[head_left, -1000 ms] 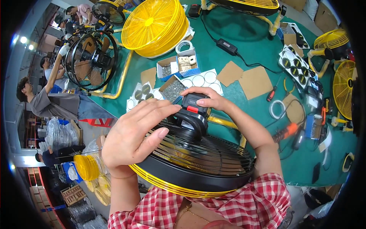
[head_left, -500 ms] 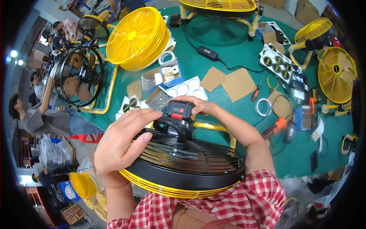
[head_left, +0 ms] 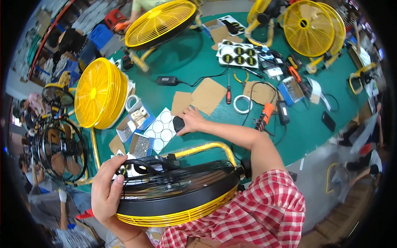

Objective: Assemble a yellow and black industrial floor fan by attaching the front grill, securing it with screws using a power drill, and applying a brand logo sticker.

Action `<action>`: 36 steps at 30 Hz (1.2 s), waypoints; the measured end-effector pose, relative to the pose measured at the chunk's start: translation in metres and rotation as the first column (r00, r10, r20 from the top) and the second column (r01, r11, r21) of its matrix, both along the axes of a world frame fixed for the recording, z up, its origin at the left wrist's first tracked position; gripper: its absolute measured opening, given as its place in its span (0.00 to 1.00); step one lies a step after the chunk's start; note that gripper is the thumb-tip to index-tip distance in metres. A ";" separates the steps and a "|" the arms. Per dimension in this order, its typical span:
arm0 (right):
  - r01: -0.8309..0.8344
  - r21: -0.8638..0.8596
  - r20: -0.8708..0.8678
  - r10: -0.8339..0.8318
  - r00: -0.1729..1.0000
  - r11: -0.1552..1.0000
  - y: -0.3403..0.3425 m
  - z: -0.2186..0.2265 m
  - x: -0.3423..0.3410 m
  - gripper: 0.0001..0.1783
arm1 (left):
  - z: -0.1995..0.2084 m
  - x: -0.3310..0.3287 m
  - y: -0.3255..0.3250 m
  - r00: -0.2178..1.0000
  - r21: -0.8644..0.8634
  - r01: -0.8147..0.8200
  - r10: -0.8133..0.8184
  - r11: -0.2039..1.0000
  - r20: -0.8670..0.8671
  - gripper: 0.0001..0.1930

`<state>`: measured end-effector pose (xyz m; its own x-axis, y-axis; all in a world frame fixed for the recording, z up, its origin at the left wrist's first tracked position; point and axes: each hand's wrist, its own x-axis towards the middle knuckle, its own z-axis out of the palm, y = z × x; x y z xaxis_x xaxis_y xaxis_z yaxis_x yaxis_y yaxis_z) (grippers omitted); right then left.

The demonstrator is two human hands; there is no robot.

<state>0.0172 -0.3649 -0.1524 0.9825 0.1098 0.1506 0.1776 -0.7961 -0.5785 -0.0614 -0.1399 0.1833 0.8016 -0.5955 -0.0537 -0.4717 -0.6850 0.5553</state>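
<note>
A fan (head_left: 178, 198) with a black drum and yellow front grille lies tilted against my checked shirt, its black wire rear guard facing up. My left hand (head_left: 106, 188) grips the fan's left edge, the thumb over the rear guard. My right hand (head_left: 191, 120) reaches out over the table and has its fingers around a black battery pack (head_left: 178, 124), beside a white sheet of round stickers (head_left: 161, 131). The hand covers part of the pack. A black handle (head_left: 142, 162) and housing show on the fan's back. Behind it is a yellow tube stand (head_left: 202, 147).
Stacked yellow grilles (head_left: 99, 93) stand at left, near a box of screws (head_left: 142, 144). Cardboard pieces (head_left: 209, 96), a screwdriver (head_left: 228, 93), a tape roll (head_left: 242, 104) and an orange-handled tool (head_left: 264, 115) lie on the green table (head_left: 306, 128). Other fans and people surround it.
My right hand has taken the battery pack off the fan's back and moved it forward to the table. My left hand stays on the fan's edge. The view has swung right.
</note>
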 end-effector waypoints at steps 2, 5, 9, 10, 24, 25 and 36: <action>0.047 -0.110 -0.147 -0.063 0.987 0.993 -0.007 -0.019 -0.017 0.39 | -0.002 0.001 0.002 0.999 -0.013 -0.018 0.017 1.000 -0.048 0.17; -0.002 0.052 0.024 0.001 1.000 0.999 -0.028 -0.025 -0.045 0.31 | -0.004 -0.003 0.003 0.988 -0.082 -0.091 0.079 0.993 -0.133 0.17; 0.103 0.568 0.155 -0.228 0.961 0.817 -0.053 0.009 -0.109 0.14 | -0.012 0.000 0.009 0.993 -0.090 -0.062 0.052 0.994 -0.108 0.19; 0.141 0.655 0.209 -0.358 0.910 0.742 -0.055 0.012 -0.135 0.11 | -0.013 -0.002 0.008 0.989 -0.122 -0.083 0.067 0.989 -0.131 0.20; 0.914 0.381 -0.662 -0.731 0.164 -0.140 0.087 -0.191 -0.562 0.10 | -0.048 0.027 0.042 0.976 -0.205 0.088 -0.126 0.975 -0.180 0.28; 0.898 0.373 -0.735 -0.665 0.134 -0.232 0.097 -0.194 -0.581 0.10 | -0.051 0.064 0.065 0.984 -0.177 0.005 -0.036 0.984 -0.177 0.29; 0.978 0.199 -0.770 -0.607 0.198 0.067 -0.032 -0.242 -0.670 0.10 | -0.162 -0.159 -0.021 0.254 -0.569 0.669 -0.867 0.477 -0.429 0.20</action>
<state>-0.6528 -0.3969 -0.3945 0.2913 -0.7083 -0.6430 -0.7033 0.2971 -0.6459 -0.2204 -0.1612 0.0215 -0.2326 -0.9716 -0.0424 -0.1904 0.0028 0.9817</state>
